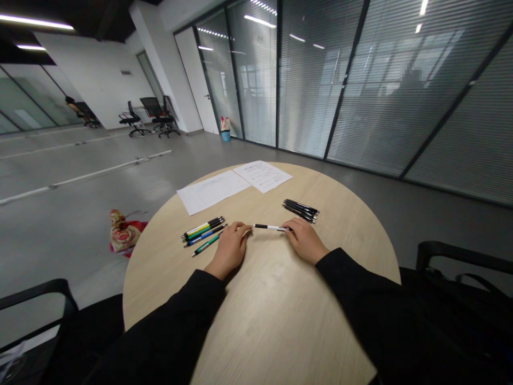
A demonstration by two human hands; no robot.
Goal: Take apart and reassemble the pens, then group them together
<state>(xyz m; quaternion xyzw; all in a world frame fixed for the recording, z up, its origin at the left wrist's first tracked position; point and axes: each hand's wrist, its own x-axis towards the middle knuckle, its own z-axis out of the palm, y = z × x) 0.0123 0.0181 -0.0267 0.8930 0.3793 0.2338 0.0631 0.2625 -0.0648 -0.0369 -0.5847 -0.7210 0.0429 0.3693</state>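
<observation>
L hand (230, 248) & R hand (304, 240) half-curled, fingertips at each end of white-and-black pen (269, 227) just above worktop (280, 299); grip unclear. Likely light, stiff, slick plastic; best pinched mid-barrel.

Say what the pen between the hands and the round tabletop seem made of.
The pen looks like glossy black-and-white plastic, from its smooth sheen. The round tabletop looks like pale wood veneer or laminate, with visible grain and a satin finish; the view cannot settle which.
</observation>
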